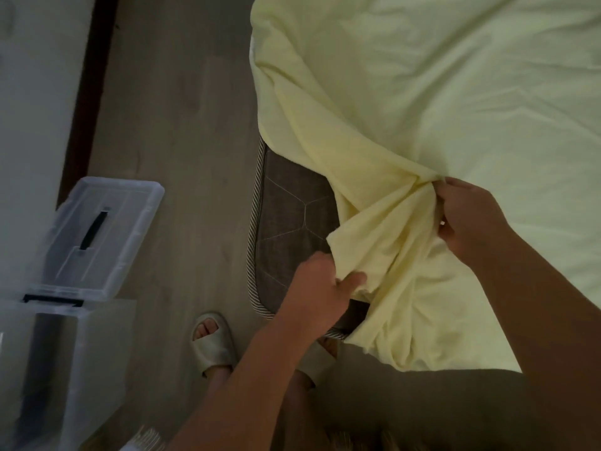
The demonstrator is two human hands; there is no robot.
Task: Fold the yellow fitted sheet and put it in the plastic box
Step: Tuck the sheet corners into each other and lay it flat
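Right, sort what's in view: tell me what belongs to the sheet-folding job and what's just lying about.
Job: yellow fitted sheet; left hand and right hand, both gripping it; open plastic box; lid.
Lying about: mattress; slippers on the feet; floor.

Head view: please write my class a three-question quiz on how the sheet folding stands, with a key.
1. True or false: the plastic box stands open, its lid raised.
2. What does the left hand grip? A. the yellow fitted sheet B. a towel C. a pillow
3. Fill in: the sheet is pulled off one corner of the ___.
Key: 1 true; 2 A; 3 mattress.
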